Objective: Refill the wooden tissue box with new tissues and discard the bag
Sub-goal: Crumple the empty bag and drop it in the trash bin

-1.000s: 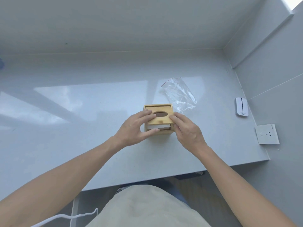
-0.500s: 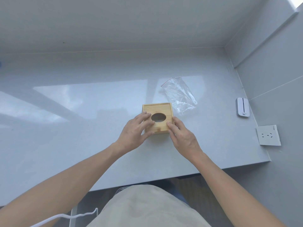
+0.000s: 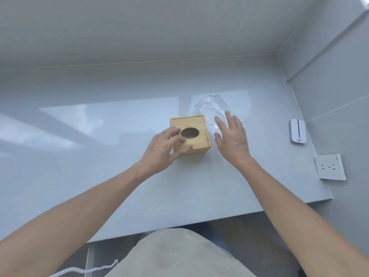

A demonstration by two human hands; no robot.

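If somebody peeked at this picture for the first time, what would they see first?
Probably the wooden tissue box in the middle of the grey table, with the left hand resting on it. Next, the right hand spread open over the crinkly clear bag beside the box.

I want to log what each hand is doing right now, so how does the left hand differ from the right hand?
The left hand rests on the wooden tissue box, fingers on its lid, thumb against the near side; the right hand touches no part of the box. The left hand's fingers are curled over the box; the right hand's are spread flat over the clear plastic bag. Whether the right hand touches the bag is unclear. Both are bare, palms down.
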